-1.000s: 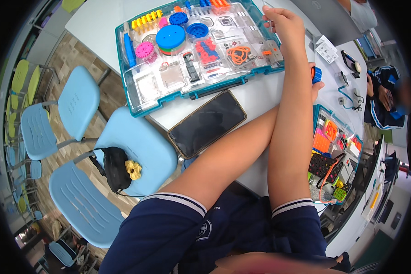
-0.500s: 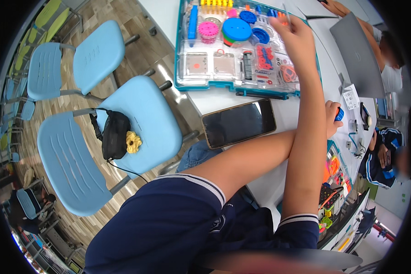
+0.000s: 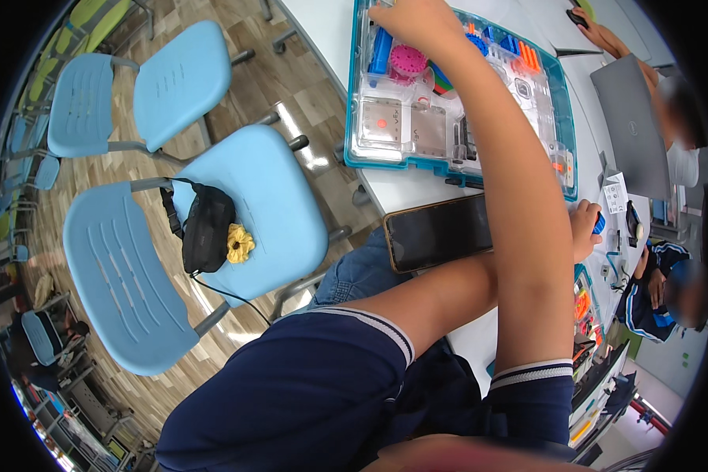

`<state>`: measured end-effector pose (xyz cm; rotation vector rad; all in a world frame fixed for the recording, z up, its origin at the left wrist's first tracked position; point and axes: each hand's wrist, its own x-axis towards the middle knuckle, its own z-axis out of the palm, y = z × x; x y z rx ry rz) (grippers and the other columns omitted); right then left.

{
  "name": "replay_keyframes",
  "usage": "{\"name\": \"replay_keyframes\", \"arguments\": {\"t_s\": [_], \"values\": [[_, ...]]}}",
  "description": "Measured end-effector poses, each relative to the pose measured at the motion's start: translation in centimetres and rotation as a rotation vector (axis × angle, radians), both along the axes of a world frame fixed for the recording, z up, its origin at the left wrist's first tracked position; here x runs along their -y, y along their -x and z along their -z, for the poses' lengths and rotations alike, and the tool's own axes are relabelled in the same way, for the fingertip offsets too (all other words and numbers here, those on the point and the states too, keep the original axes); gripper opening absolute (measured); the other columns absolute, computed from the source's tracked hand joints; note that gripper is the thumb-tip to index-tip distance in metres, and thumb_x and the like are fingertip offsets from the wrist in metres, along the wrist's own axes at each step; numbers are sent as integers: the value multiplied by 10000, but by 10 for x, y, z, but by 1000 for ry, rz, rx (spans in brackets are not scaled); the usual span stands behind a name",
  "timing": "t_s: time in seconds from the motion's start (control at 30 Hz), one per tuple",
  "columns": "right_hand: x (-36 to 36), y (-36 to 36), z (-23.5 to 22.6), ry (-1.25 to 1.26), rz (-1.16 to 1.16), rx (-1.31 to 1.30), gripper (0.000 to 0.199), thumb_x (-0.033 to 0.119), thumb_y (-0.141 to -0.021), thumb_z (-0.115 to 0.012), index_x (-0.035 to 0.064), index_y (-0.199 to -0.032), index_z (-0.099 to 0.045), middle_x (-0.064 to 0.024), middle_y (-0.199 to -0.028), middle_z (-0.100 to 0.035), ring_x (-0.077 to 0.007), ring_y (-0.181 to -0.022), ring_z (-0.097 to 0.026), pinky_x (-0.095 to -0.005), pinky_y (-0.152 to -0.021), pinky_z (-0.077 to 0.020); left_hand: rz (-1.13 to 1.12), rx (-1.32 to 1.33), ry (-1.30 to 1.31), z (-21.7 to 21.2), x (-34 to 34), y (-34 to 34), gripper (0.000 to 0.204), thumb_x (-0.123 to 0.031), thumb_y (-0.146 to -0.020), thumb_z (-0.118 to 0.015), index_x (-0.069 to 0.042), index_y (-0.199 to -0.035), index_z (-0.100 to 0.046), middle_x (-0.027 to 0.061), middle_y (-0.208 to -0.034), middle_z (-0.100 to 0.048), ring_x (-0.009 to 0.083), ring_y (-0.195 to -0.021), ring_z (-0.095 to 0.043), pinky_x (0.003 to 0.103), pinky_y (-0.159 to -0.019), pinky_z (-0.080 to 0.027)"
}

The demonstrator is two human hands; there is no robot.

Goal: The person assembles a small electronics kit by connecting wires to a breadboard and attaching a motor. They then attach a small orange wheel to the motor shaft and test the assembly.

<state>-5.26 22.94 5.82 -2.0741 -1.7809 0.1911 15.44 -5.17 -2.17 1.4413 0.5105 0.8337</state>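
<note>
My right hand (image 3: 421, 27) is at the far left corner of a clear, teal-rimmed case (image 3: 458, 171) of plastic building parts. Its fingers are partly cut off by the upper edge, so what they touch is hidden. Beside it in the case lie a blue bar (image 3: 381, 51) and a pink gear (image 3: 408, 60). The right forearm crosses above my left one and covers the case's middle. My left hand (image 3: 584, 230), at the right on the table, is closed around a small blue plastic piece (image 3: 599, 223), mostly hidden by the fingers.
A phone (image 3: 436, 234) lies near the table edge, partly under my arms. Another parts case (image 3: 582, 303) stands at the right, near a white box (image 3: 614, 193) and a grey laptop (image 3: 629, 126). Blue chairs (image 3: 267, 197) stand left, one bearing a black pouch (image 3: 208, 228). Other people sit across.
My right hand has swept left across the case to its far left corner. The left hand stays closed on the blue piece. The whole view has shifted slightly.
</note>
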Motion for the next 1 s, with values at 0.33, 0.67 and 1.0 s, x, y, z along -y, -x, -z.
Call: {"name": "replay_keyframes", "arguments": {"t_s": [0.33, 0.67, 1.0], "values": [[-22, -29, -57, -241, -95, -132, 490, 383, -761, -699, -103, -821, -721, -304, -801, -698, -424, -819, -713, -464, -780, -546, -231, -145, -27, 1, 14, -14, 571, -300, -774, -834, -104, -1239, -565, 87, -1115, -641, 310, -1117, -594, 472, -959, -440], [-4, 4, -3, -102, -61, -38, 406, 304, -826, -657, -81, -933, -732, -324, -969, -699, -455, -952, -694, -494, -865, -554, 15, 67, 40, 0, -1, 4, 521, -91, -850, -749, 21, -1293, -499, 219, -1218, -535, 414, -1107, -571, 460, -954, -470], [-7, 28, 35, -72, 3, 11, 268, 234, -827, -658, 120, -1032, -788, -121, -1049, -763, -290, -1011, -736, -432, -804, -581, 18, 98, -10, 0, -5, 7, 490, -74, -844, -737, 28, -1255, -490, 250, -1209, -520, 453, -1117, -548, 489, -962, -457]]}}
